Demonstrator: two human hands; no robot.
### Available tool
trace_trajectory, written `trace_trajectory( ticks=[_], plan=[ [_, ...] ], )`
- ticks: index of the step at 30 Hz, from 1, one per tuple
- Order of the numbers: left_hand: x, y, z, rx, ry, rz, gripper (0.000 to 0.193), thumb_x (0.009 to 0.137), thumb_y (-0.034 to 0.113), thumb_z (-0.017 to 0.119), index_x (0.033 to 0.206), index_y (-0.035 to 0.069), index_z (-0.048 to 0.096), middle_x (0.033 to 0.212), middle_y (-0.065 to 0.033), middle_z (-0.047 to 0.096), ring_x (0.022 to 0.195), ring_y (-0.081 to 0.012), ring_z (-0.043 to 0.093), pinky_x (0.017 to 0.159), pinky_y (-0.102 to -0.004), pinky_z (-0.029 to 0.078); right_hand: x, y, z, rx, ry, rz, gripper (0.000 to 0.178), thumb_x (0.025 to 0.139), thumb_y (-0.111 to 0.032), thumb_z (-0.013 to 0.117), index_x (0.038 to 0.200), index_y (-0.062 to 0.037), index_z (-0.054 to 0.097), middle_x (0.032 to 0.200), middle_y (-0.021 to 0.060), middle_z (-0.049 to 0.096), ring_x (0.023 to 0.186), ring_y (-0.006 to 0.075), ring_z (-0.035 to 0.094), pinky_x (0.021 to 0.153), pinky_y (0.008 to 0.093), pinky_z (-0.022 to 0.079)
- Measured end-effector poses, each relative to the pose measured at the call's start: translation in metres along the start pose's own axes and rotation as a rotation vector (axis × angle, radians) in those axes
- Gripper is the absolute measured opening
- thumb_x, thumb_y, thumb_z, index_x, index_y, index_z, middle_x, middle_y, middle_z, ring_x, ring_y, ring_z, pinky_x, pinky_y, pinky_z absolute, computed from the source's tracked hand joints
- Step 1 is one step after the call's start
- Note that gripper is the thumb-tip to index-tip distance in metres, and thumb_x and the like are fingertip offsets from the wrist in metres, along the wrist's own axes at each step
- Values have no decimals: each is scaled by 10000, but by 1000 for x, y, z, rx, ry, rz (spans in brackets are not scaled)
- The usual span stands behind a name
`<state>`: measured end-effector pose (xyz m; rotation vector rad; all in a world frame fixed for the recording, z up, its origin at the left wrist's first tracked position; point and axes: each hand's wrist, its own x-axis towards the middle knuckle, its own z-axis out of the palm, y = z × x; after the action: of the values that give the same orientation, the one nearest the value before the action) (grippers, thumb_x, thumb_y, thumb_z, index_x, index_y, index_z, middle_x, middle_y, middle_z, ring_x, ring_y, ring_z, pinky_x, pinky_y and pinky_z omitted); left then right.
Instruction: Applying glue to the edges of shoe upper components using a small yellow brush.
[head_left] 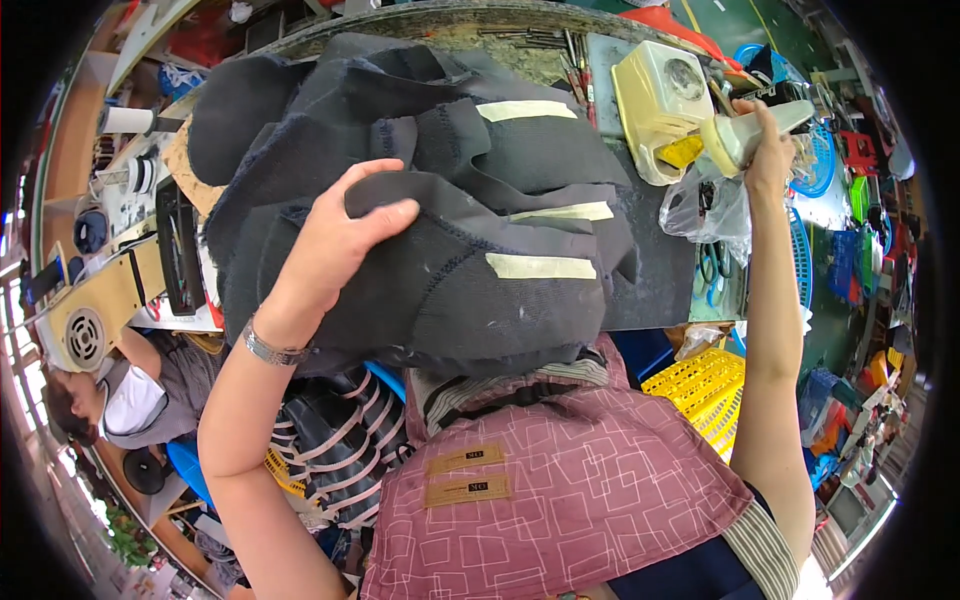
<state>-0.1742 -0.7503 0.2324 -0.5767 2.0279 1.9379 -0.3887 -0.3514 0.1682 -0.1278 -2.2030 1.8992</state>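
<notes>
A pile of black padded fabric pieces (520,300) with stitched seams covers the middle of the bench in front of me. Pale strips of tape (540,267) lie on several of them. My left hand (345,225) has a curved edge of the top black fabric piece (440,195) between thumb and fingers. At the far right, my right hand (770,160) is closed round a pale translucent plastic bottle (738,140), tilted, with its tapering end toward the upper right. A cream container (665,90) with a yellow patch near its base stands just left of the bottle.
A clear plastic bag (705,210) hangs below the bottle, near scissors (710,262). Slim tools (578,75) lie at the bench's back. A yellow basket (705,390) is below the right edge. Another person (140,390) sits at the left beside a beige machine (90,330).
</notes>
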Motion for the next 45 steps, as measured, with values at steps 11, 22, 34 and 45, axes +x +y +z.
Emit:
trace_trajectory(
  ticks=[11, 22, 34, 45],
  plan=[
    [8, -14, 14, 54, 133, -10, 154, 771, 166, 673, 762, 19, 628, 705, 26, 582, 635, -42, 496, 588, -191, 400, 90, 36, 23, -288, -184, -206, 388, 796, -346, 625, 1029, -36, 608, 907, 44, 617, 823, 110, 531, 747, 256, 426],
    [-1, -17, -5, -96, 70, -57, 133, 781, 138, 651, 814, 12, 625, 756, 14, 591, 709, -48, 507, 668, -190, 394, -67, -66, 62, -122, -27, -286, 239, 857, -254, 523, 905, -60, 653, 860, 35, 629, 749, 95, 571, 728, 233, 438],
    [-8, -12, -7, -36, -45, -17, 127, 793, 146, 653, 797, 23, 624, 742, 26, 589, 683, -39, 507, 652, -178, 395, -193, -61, 160, 144, -1228, 360, 179, 808, -158, 621, 848, 16, 612, 630, -45, 511, 588, 27, 407, 513, 217, 340],
    [-7, -9, -14, -156, -70, -49, 151, 804, 147, 626, 851, 3, 625, 823, -12, 619, 741, -57, 526, 687, -200, 407, -187, -62, 143, 244, -1273, 462, 270, 834, -81, 546, 1078, 32, 572, 937, 56, 630, 866, 78, 548, 797, 224, 430]
  ],
)
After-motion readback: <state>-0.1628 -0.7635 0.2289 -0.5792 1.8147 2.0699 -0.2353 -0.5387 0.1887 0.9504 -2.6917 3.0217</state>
